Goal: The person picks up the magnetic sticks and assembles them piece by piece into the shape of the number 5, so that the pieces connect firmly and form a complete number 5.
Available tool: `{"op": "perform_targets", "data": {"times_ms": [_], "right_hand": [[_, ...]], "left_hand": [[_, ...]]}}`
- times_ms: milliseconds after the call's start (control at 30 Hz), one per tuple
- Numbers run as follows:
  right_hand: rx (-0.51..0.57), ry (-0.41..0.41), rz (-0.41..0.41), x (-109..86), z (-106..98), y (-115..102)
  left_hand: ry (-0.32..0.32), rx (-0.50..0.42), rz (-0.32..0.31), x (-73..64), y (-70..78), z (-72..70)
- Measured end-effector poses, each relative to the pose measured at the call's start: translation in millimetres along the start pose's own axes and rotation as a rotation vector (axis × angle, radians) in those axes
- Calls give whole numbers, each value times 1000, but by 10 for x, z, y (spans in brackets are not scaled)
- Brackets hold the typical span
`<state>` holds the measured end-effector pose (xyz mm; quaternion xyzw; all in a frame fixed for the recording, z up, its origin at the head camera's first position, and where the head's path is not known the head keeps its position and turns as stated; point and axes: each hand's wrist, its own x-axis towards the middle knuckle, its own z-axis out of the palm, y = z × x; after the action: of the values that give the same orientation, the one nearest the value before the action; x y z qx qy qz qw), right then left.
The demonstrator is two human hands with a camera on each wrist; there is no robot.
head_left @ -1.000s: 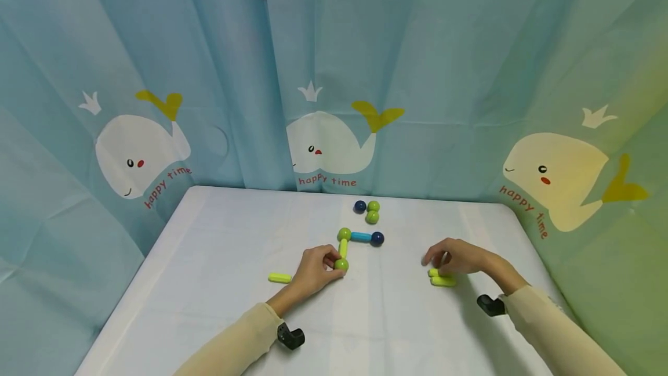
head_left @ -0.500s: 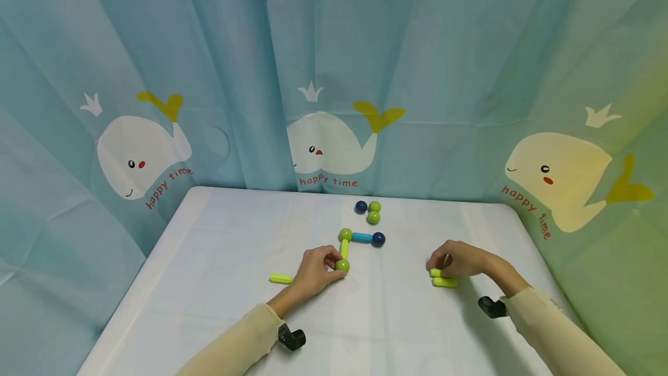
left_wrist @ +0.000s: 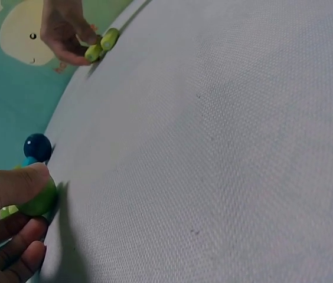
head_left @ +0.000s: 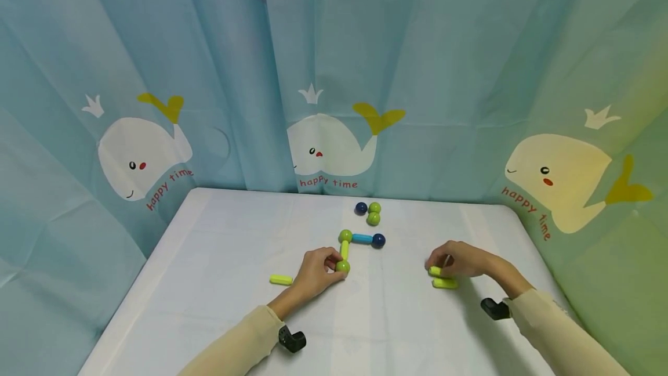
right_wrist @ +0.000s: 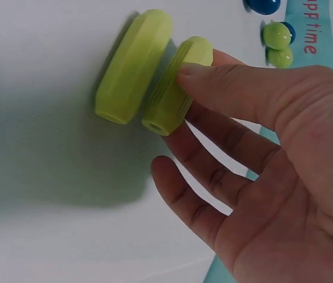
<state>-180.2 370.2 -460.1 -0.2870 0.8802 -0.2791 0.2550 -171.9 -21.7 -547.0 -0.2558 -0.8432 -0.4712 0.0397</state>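
While hands pinch green ball (left), lime stick (right), only right wrist view shows grooves.

A broad lane of worktop runs between the left hand and the right hand. Farther off, the joined navy ball juts into it, loose balls stand behind, and the curtain walls the far edge. A narrow slot parts the pinched stick from the neighbouring stick; room beneath the right hand is hard to judge.
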Motion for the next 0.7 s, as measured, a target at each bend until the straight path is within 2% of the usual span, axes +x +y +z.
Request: {"op": "perform_targets", "data": {"times_ms": [200, 433, 700], "right_hand": [[-1, 32, -18, -35, -85, -77], [53, 109, -63, -89, -207, -165], [129, 163, -57, -135, -301, -269]], "left_hand": [[6, 2, -4, -19, 21, -14], [20, 8, 27, -40, -1, -23], [26, 1, 52, -24, -19, -16]]}}
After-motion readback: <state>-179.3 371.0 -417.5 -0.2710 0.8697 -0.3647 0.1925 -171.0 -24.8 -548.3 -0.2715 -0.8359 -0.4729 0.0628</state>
